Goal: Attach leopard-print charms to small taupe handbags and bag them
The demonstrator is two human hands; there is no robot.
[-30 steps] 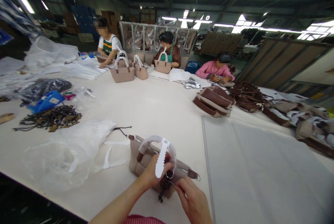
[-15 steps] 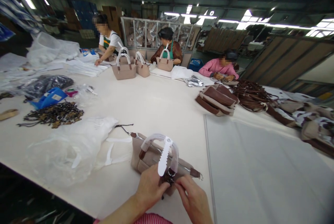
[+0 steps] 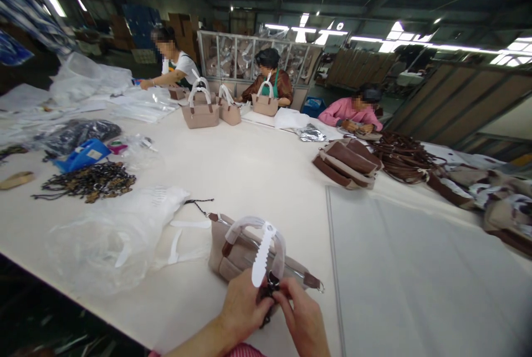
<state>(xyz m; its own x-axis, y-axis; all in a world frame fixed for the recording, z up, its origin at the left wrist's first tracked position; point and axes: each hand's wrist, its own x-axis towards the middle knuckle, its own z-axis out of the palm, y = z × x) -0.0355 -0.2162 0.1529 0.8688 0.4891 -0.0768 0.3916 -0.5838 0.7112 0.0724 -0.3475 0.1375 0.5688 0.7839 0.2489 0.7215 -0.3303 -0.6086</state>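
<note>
A beige handbag [image 3: 236, 254] with brown trim stands tilted on the table in front of me, its handles wrapped in white. A white serrated strip [image 3: 262, 254] hangs from one handle. At the base of that handle, by a metal ring, is a dark braided charm [image 3: 268, 296]. My left hand [image 3: 245, 304] is closed around the charm from the left, its thumb and fingers pinching it. From the right, my right hand [image 3: 301, 310] pinches the charm's upper part near the ring. The fingertips of both hands almost meet.
Clear plastic bags [image 3: 103, 240] lie at left, with a pile of dark cords [image 3: 89, 180] and a blue pouch [image 3: 83, 154] behind. Brown bags [image 3: 348, 162] and coiled straps [image 3: 403, 157] lie at right, beyond a grey sheet [image 3: 415, 268]. Three people work across the white table [image 3: 249, 174].
My right hand has shifted slightly left and up along the charm, and more of the charm hangs below my fingers. Across the table, the left person's arm has reached further left.
</note>
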